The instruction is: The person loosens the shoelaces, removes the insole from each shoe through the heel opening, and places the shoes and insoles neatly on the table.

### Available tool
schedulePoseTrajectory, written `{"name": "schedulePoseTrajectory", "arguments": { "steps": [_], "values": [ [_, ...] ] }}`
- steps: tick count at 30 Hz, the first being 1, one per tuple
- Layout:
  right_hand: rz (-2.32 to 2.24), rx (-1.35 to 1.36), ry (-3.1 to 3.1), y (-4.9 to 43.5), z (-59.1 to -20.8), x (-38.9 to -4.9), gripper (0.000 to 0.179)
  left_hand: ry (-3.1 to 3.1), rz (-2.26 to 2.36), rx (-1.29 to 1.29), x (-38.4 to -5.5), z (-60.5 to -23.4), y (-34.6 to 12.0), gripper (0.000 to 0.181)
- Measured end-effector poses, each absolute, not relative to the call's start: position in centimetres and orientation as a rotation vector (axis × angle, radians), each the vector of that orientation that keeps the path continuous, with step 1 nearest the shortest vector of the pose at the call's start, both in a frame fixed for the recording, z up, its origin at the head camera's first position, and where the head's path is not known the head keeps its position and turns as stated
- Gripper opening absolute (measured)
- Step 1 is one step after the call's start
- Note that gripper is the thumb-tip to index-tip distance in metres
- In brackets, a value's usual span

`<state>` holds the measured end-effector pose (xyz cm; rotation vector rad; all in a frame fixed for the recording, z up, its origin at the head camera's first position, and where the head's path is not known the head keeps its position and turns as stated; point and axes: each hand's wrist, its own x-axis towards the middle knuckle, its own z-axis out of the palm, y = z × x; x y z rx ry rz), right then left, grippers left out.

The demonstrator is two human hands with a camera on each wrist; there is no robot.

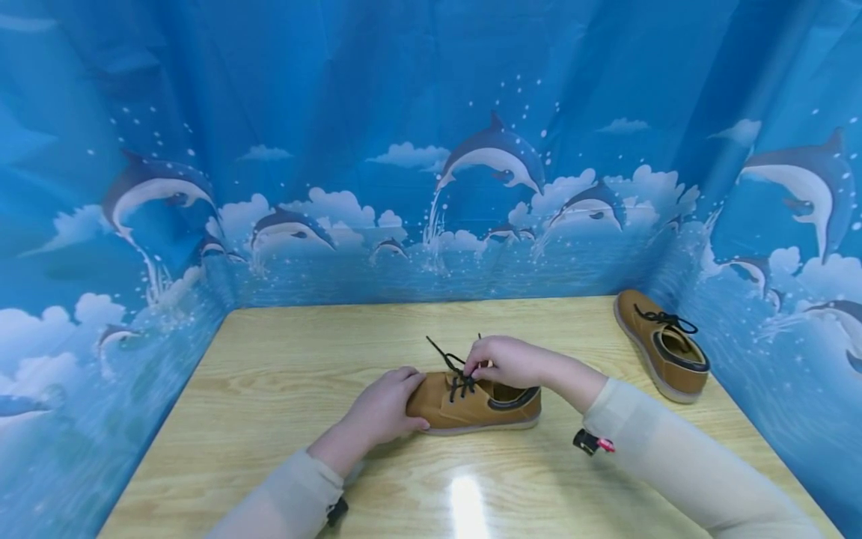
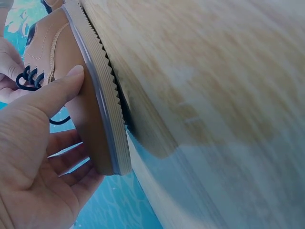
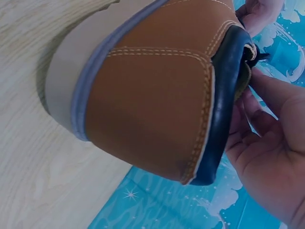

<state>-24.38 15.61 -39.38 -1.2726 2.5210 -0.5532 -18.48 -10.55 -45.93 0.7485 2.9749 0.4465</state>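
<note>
A tan brown shoe [image 1: 465, 413] with a black padded collar stands on the wooden table, its toe pointing left in the head view. My left hand [image 1: 380, 410] grips the toe, thumb on the near side and fingers round the far side. Above the tongue, my right hand [image 1: 506, 361] pinches the black shoelace [image 1: 462, 385] near the top eyelets. One lace end sticks up to the left. In the left wrist view the ridged sole [image 2: 106, 102] shows; in the right wrist view the heel [image 3: 147, 109] hides part of the lacing.
A matching brown shoe [image 1: 646, 337] with its black lace in a bow stands at the table's back right corner. Blue dolphin-print curtain [image 1: 350, 150] hangs behind and at both sides of the wooden table [image 1: 283, 367].
</note>
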Motion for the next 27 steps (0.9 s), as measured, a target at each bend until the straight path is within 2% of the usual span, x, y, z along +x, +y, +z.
{"name": "schedulePoseTrajectory", "arguments": {
  "steps": [7,15,27],
  "values": [
    [-0.442,-1.334,2.518,15.4,-39.0,-24.3,0.016,2.976,0.435,0.746,-18.5,-45.9,-10.6,0.083],
    [-0.446,-1.33,2.513,15.4,-39.4,-24.8,0.007,2.973,0.445,0.733,-18.5,-46.0,-10.6,0.084],
    [-0.631,-1.146,2.476,16.0,-39.8,-25.5,0.012,2.977,0.432,0.734,-18.6,-46.1,-10.5,0.084]
  ]
}}
